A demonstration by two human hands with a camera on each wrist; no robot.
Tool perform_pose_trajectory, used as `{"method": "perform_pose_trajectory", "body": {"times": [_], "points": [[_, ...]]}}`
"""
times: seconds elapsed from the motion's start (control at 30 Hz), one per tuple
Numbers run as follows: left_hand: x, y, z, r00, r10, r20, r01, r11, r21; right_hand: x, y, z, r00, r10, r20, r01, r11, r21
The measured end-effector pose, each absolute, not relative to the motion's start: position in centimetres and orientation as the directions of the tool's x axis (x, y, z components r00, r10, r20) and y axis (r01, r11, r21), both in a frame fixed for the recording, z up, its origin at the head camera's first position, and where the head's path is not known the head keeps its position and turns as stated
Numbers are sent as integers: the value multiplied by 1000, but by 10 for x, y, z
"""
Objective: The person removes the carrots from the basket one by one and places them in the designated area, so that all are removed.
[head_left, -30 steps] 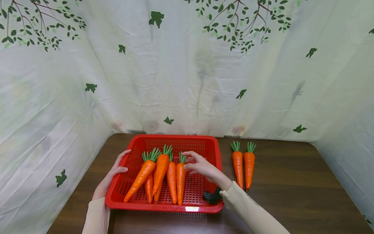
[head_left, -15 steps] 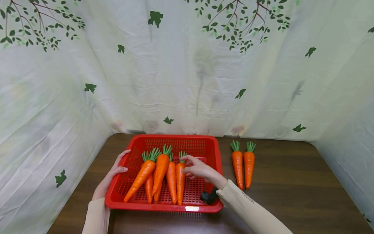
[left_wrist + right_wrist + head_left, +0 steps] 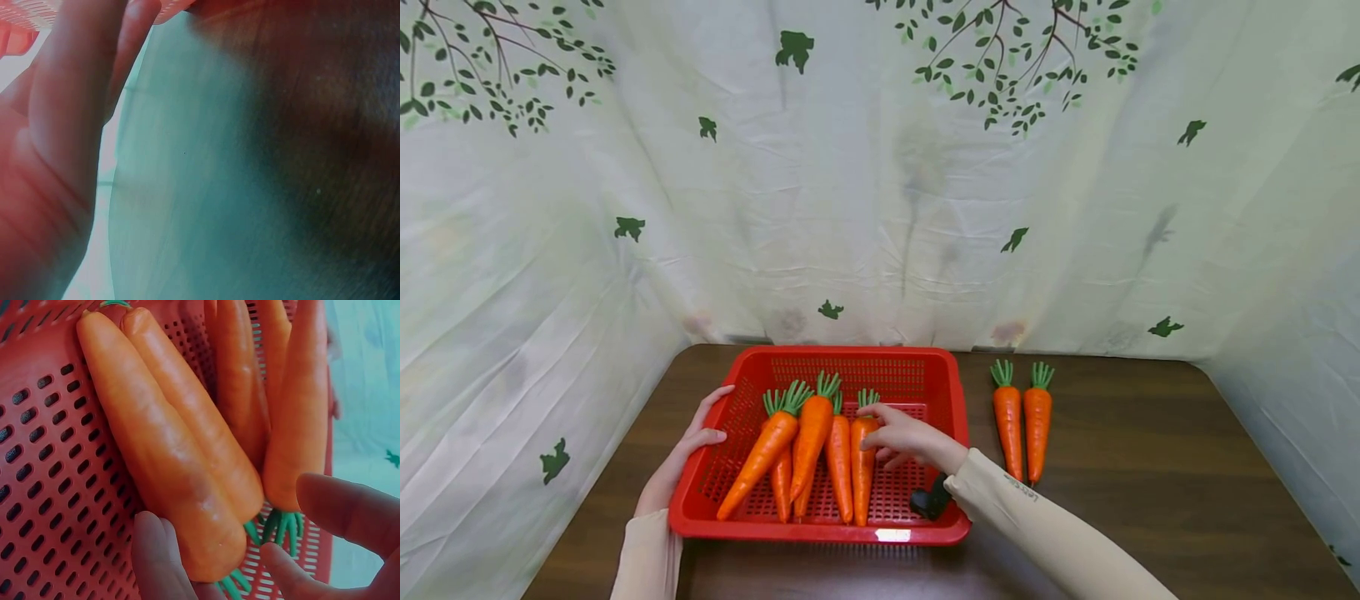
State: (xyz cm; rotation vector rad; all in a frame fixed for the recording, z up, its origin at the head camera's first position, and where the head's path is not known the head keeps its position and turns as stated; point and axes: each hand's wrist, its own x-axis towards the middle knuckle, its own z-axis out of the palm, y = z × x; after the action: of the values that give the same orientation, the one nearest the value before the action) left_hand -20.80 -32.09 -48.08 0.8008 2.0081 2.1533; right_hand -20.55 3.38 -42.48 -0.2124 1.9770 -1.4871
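A red plastic basket (image 3: 850, 536) with slotted walls sits on the table. My left hand (image 3: 688, 442) grips its left rim, thumb over the edge; in the left wrist view, fingers (image 3: 75, 75) reach up toward the basket wall. Several orange carrots with green stem tops lie inside, some stacked crosswise. Over the rightmost carrot (image 3: 862, 479), my right hand (image 3: 906, 437) hovers with fingers parted around its thick end. The right wrist view shows one fingertip (image 3: 150, 534) right at this carrot's (image 3: 162, 450) side, the other fingers standing off it.
Two more carrots (image 3: 1008, 429) lie side by side on the dark wooden table (image 3: 1150, 467), right of the basket. A black device (image 3: 931, 500) sits by the right wrist, over the basket's front right corner. A leaf-patterned white curtain (image 3: 880, 208) surrounds the table.
My right hand has moved slightly left and down, closer over the rightmost carrot. The left hand and the basket have stayed in place.
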Motion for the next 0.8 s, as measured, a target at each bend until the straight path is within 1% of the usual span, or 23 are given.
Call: {"method": "perform_pose_trajectory", "body": {"times": [0.2, 0.53, 0.63, 0.8], "points": [[-206, -322, -480, -867, 417, 273, 238, -136, 962, -209, 28, -426, -773, -468, -428, 254, 390, -885], [-205, -323, -480, -870, 414, 268, 238, -123, 963, -212, 23, -429, -734, -496, -464, 227, 464, -856], [-205, -323, -480, -872, 415, 261, 231, -121, 965, -212, 22, -430, -743, -493, -453, 217, 463, -859], [-206, -323, -481, -869, 421, 260, 228, -126, 965, -211, 22, -432, -785, -464, -410, 192, 448, -873]]}}
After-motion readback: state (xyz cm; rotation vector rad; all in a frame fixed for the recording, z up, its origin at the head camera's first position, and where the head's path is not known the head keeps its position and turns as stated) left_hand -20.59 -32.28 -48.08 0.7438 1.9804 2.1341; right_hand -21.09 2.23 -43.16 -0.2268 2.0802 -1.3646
